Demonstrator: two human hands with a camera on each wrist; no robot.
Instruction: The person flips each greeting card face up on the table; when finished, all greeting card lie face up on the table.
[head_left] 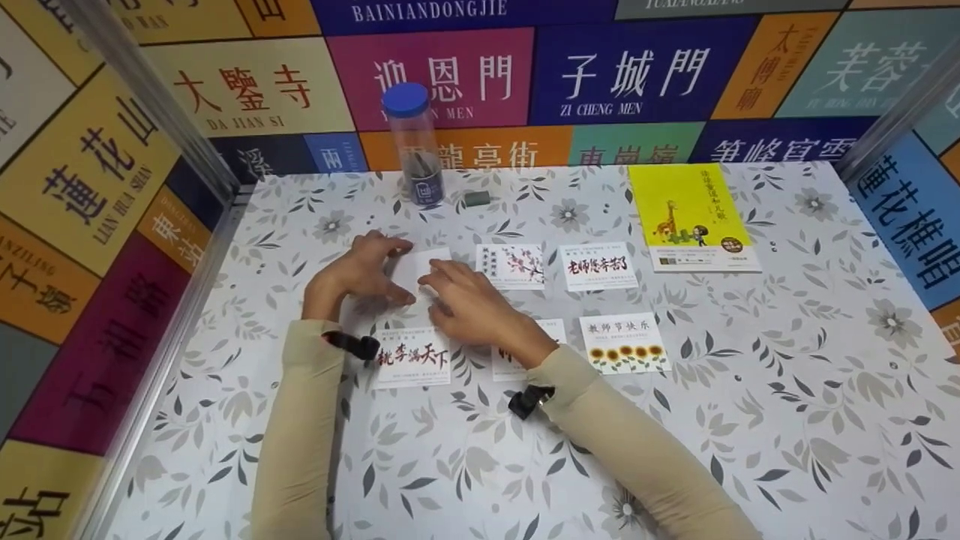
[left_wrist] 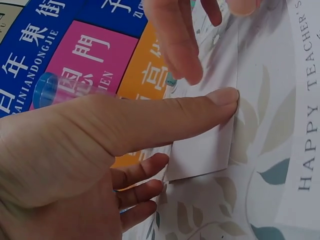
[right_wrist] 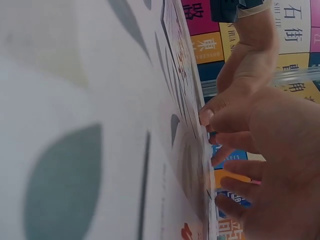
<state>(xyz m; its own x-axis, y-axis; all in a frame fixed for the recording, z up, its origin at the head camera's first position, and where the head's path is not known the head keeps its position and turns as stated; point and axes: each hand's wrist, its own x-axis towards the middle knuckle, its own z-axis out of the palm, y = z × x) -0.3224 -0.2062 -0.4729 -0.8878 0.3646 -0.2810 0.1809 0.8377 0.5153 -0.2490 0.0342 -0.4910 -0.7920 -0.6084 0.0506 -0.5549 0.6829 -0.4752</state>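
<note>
A blank-faced white card [head_left: 421,261] lies on the table at the left end of the upper row of cards. My left hand [head_left: 360,266] is at its left side, with thumb and index finger spread. In the left wrist view the straight thumb touches the edge of the card [left_wrist: 202,152]. My right hand [head_left: 472,304] reaches over the card's right side, fingers loosely extended. Below the hands lies a card with red lettering [head_left: 412,358]. My right wrist partly hides another card [head_left: 551,330]. A blossom card [head_left: 517,266] is just right of the white one.
A card with dark red lettering [head_left: 598,267] and a sunflower card [head_left: 624,345] lie farther right. A yellow book [head_left: 694,214] is at the back right. Behind the hands stand a clear bottle with a blue lid [head_left: 412,142] and a small green cylinder [head_left: 476,198]. Printed panels border the table.
</note>
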